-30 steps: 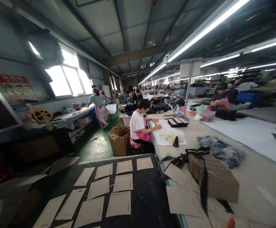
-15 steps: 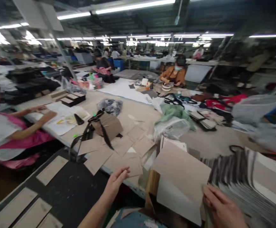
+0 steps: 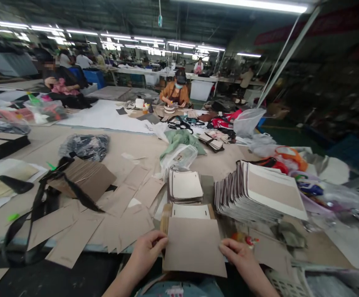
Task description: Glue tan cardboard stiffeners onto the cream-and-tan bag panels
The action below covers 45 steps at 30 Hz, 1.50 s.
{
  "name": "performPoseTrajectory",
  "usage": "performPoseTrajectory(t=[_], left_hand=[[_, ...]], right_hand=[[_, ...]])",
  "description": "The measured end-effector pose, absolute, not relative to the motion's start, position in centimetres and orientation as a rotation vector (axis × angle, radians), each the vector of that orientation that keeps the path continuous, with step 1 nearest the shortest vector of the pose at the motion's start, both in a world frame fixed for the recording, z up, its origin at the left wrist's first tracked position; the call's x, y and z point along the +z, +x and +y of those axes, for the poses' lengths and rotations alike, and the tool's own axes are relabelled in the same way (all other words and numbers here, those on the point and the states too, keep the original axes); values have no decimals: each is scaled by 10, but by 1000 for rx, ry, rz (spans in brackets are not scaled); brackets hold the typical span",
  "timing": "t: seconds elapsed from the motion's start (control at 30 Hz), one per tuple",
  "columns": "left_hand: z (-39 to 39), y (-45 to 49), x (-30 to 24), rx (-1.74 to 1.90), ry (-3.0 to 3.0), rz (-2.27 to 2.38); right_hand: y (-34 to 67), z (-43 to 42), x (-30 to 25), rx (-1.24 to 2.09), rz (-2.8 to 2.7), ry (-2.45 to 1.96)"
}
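A flat taupe rectangular panel (image 3: 194,246) lies in front of me, its near edge toward my body. The fingers of my left hand (image 3: 148,246) are closed on its left edge. On the opposite edge, my right hand (image 3: 237,252) pinches it between thumb and fingers. Beneath and beyond the panel shows a white panel (image 3: 190,211) with two small dark slots, with brown upright sides (image 3: 165,222) beside it. Just behind stands a stack of white slotted panels (image 3: 186,185).
A fanned stack of dark-edged panels (image 3: 256,194) stands right. Loose taupe pieces (image 3: 126,227) and a bundle tied with black straps (image 3: 86,177) lie left. Farther back are a green cloth (image 3: 181,142), clear plastic bags and a seated co-worker (image 3: 175,93).
My view has turned right. The taupe panel, earlier tilted and held only by my right hand, now lies straighter over the white one. My left hand has moved onto its left edge.
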<state>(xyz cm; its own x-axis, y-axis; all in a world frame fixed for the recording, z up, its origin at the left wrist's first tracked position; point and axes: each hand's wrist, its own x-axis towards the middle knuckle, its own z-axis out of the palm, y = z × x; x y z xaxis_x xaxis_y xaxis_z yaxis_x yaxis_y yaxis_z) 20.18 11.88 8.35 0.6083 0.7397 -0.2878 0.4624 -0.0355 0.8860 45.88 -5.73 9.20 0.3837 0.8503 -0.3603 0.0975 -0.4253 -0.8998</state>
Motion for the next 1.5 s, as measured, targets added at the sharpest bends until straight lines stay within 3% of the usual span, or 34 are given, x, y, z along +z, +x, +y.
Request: performPoseTrajectory(t=[0.37,0.8,1.5], left_hand=[[133,237,61,218,1531,1121],[148,255,38,112,1823,1228],[154,269,38,-134,2176,1333]], right_hand=[[483,-23,77,1012,-926,-1976],[496,2,46,900,-1012,-2252],[499,19,45,946,-1065,-2481]])
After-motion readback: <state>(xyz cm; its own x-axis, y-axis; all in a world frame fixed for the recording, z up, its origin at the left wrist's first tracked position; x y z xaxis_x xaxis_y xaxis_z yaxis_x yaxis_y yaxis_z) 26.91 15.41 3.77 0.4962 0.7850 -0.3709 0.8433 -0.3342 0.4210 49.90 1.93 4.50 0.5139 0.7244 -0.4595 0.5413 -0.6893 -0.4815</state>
